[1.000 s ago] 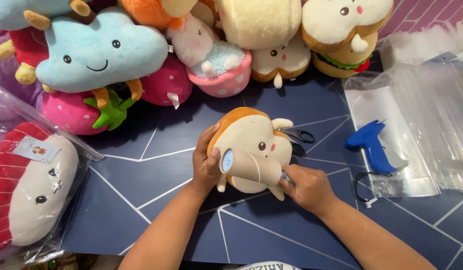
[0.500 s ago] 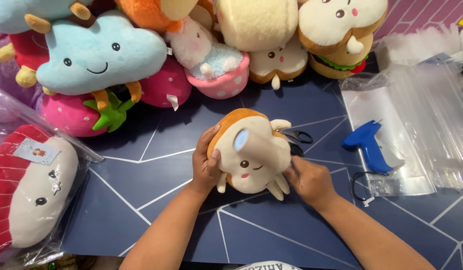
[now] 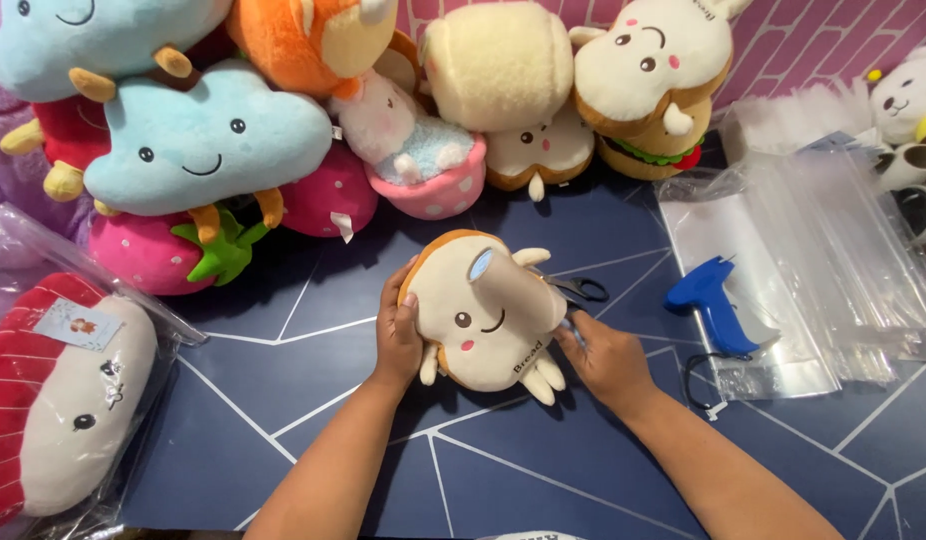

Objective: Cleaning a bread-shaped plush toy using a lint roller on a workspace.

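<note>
A bread-slice plush toy [image 3: 483,315] with a smiling face, brown crust edge and small cream feet lies on the dark blue mat [image 3: 283,420]. My left hand [image 3: 398,335] grips its left edge. My right hand [image 3: 603,360] holds its right side, fingers at the lower right edge. A cream paper tag [image 3: 508,285] with a pale blue disc lies across the toy's face. Black scissors [image 3: 573,290] lie just behind the toy, partly hidden.
A pile of plush toys lines the back: a blue cloud [image 3: 203,140], strawberries [image 3: 143,255], a pink cupcake [image 3: 423,170], burgers [image 3: 648,90]. A bagged red-and-cream plush [image 3: 53,400] lies at left. A blue tagging gun [image 3: 708,300] rests on clear plastic bags [image 3: 813,270] at right.
The bread toy has been turned so its face sits more upright toward me. The tag has shifted up across its face, and my right hand has moved to the toy's right edge.
</note>
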